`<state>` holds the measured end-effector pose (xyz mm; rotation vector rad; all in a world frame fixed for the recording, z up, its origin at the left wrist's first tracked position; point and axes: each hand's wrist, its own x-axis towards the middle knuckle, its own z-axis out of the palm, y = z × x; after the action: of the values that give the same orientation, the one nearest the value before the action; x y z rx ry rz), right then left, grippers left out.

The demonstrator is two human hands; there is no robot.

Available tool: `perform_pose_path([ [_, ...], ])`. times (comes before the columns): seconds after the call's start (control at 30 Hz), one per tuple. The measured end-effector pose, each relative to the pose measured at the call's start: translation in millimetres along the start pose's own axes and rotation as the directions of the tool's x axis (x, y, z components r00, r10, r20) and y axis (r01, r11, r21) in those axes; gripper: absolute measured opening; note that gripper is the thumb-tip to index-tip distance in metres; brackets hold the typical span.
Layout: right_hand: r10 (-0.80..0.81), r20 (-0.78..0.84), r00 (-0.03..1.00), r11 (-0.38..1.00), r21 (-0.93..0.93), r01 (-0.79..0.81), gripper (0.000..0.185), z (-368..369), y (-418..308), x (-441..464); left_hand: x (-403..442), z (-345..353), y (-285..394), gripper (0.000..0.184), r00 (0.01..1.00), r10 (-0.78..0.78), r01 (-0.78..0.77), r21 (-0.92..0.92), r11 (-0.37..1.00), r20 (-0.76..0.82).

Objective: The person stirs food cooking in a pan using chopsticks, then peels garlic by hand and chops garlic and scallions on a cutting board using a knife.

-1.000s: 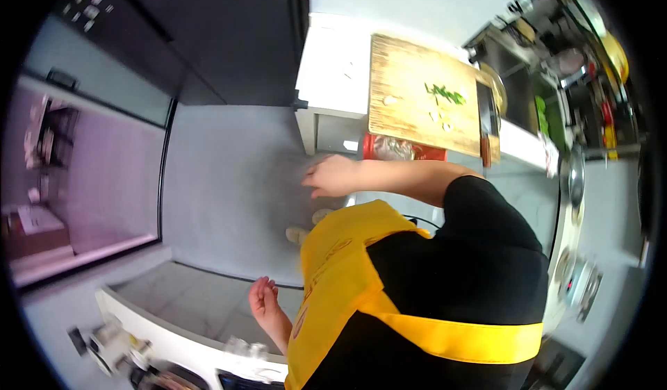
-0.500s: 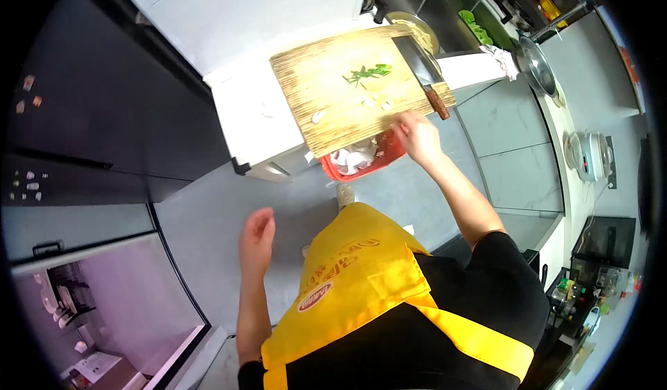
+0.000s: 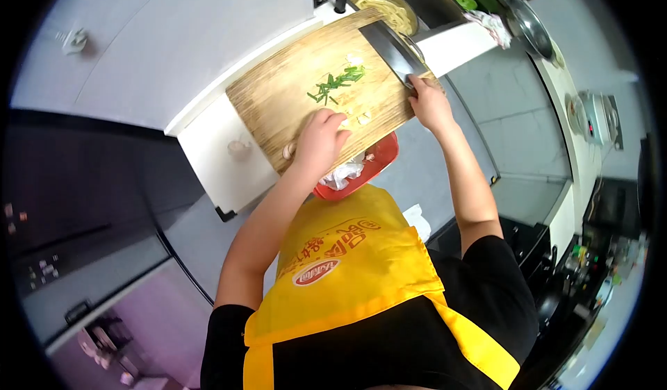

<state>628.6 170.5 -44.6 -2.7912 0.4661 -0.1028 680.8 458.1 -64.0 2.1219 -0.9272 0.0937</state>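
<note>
In the head view, the right grip [image 3: 432, 105] appears closed over the mostly hidden handle of the cleaver [image 3: 389, 46], its blade flat on the wooden cutting board [image 3: 267, 88] ahead. Lifting it level, edge away from the left grip [image 3: 321, 140], seems safest. That grip bends beside the garlic cloves [image 3: 364, 118]; whether it pinches one cannot be told. Scallion pieces [image 3: 337, 83] lie just beyond. The board's near edge stands above the red bin [image 3: 384, 155], between both grips; bare wood left of the left grip offers room.
</note>
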Motion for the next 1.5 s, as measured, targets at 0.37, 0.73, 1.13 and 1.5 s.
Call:
perform_pose_path([
  [0.37, 0.244, -0.272, 0.931, 0.969, 0.1, -0.225, 0.028, -26.1, -77.9, -72.0, 5.5, -29.6, -54.2, 0.011, 0.911, 0.342, -0.317, -0.14, 0.938, 0.228],
  [0.73, -0.022, -0.008, 1.0, 0.998, 0.056, 0.022, 0.018, -21.6, -118.9, -158.2, -3.1, -15.6, -56.5, 0.014, 0.923, 0.339, -0.341, -0.025, 0.94, 0.18],
  [1.13, -0.171, 0.081, 0.982, 0.984, -0.045, 0.175, 0.022, -27.4, -107.5, -170.7, -11.6, -15.4, -47.2, 0.017, 0.943, 0.282, -0.302, 0.098, 0.948, 0.177],
  [1.5, -0.142, 0.133, 0.981, 0.983, 0.135, 0.124, 0.019, 0.1, -103.0, -141.2, -6.6, -28.7, -33.9, 0.015, 0.96, 0.088, -0.082, -0.031, 0.996, 0.264],
])
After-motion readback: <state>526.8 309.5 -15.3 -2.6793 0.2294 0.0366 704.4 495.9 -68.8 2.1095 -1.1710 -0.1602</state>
